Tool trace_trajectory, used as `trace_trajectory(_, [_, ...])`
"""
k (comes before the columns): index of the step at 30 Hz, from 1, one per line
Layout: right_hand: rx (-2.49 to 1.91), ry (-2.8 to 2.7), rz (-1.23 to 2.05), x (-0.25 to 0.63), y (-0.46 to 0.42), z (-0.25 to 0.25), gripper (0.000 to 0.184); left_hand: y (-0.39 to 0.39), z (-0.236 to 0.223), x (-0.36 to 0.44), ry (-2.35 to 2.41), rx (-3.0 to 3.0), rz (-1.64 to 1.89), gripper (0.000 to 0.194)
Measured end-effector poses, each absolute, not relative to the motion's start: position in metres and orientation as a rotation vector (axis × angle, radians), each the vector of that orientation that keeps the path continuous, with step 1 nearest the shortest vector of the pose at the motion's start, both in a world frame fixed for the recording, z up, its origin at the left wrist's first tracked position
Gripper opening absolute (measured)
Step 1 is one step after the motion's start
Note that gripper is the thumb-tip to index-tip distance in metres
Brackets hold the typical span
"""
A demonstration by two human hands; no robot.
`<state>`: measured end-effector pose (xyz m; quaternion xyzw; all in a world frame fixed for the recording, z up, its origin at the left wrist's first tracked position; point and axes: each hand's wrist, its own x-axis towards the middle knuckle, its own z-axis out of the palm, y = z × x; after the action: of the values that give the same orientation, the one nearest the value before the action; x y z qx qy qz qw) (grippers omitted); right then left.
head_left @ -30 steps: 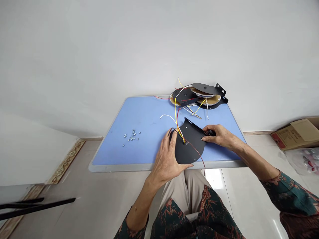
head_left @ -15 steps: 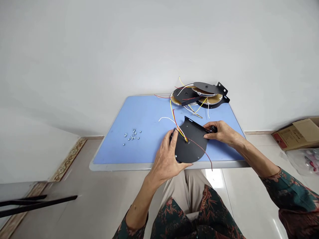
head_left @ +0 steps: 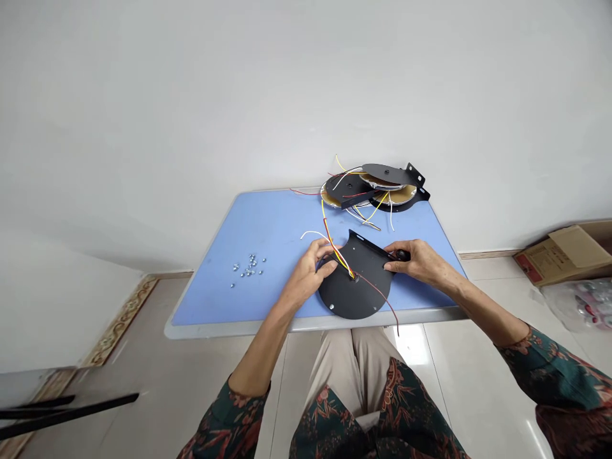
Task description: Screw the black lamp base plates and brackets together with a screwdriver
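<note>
A black metal plate, rounded toward me with a bent, slotted flange at its far side, lies at the table's front edge. Yellow, red, white and black wires come out of its centre hole. My left hand is closed at the plate's left edge, thumb and fingers beside the wires. My right hand is closed around a black-handled tool, whose far end is hidden. Its fingertips touch the plate's right edge by the flange. A silvery screw head shows near the plate's lower left edge.
Several similar black plate assemblies with loose wires are stacked at the back right of the blue table. Small silvery screws or nuts lie scattered at left. A cardboard box and a clear plastic bag sit on the floor at right.
My left hand has slid from the plate's near left rim up to its far left edge, uncovering the rim. My right hand keeps its hold. The whole view has shifted slightly.
</note>
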<state>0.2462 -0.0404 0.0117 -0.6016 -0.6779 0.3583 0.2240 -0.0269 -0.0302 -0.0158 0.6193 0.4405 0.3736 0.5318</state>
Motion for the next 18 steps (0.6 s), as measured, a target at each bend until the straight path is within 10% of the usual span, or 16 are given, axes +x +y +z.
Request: trace_trajectory(18, [-1.730,-1.907,0.873,0.239,-0.041,0.012,0.025,-0.014,-0.033,-0.013,1.178,1.584,0.924,0.032])
